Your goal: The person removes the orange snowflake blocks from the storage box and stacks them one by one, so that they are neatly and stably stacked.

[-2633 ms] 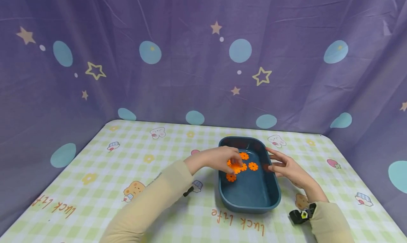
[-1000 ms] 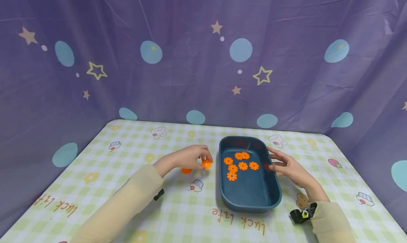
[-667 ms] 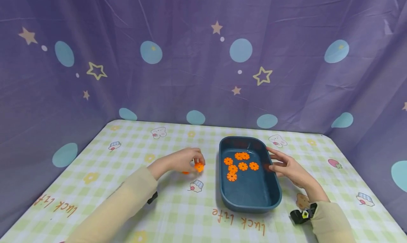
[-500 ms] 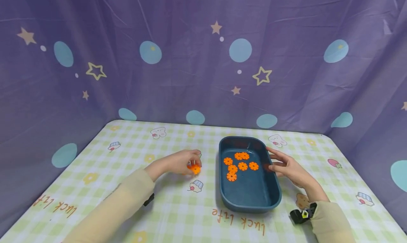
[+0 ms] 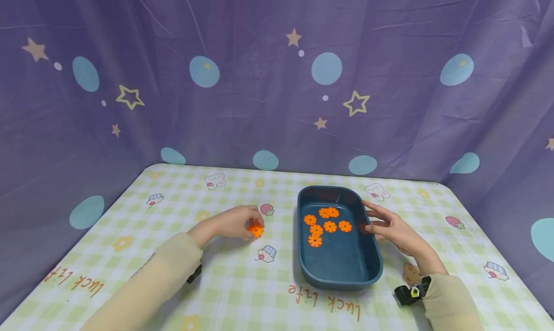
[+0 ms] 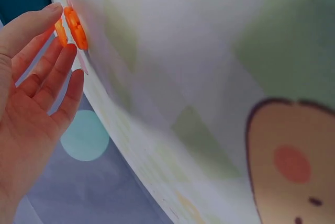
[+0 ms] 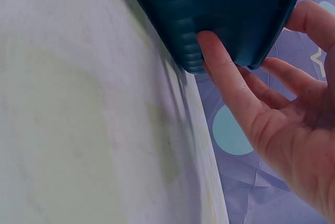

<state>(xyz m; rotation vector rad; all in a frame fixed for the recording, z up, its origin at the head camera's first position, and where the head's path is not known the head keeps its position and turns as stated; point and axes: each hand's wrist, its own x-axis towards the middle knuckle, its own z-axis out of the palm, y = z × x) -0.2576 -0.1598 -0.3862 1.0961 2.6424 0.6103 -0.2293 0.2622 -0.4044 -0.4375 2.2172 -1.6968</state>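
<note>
My left hand (image 5: 235,221) pinches an orange notched plastic disc (image 5: 258,230) between thumb and fingertips, low over the cloth left of the tray. A second orange disc (image 6: 76,29) is close beside the held one at the cloth in the left wrist view; from the head it is mostly hidden. My right hand (image 5: 395,232) holds the right side of the dark teal tray (image 5: 339,286), with the thumb at the rim and a finger (image 7: 215,51) against the outer wall. Several orange discs lie flat inside the tray, some overlapping, such as one disc (image 5: 345,226).
A green-and-white checked cloth (image 5: 233,292) with printed pictures covers the table. A purple curtain (image 5: 242,124) with stars and ovals stands behind and beside it. Black straps with camera mounts, like this black mount (image 5: 407,295), sit on the wrists.
My left hand left the tray with an orange disc and moved left, then lowered it over the spot where another disc was lying. The right hand and tray stayed in place.
</note>
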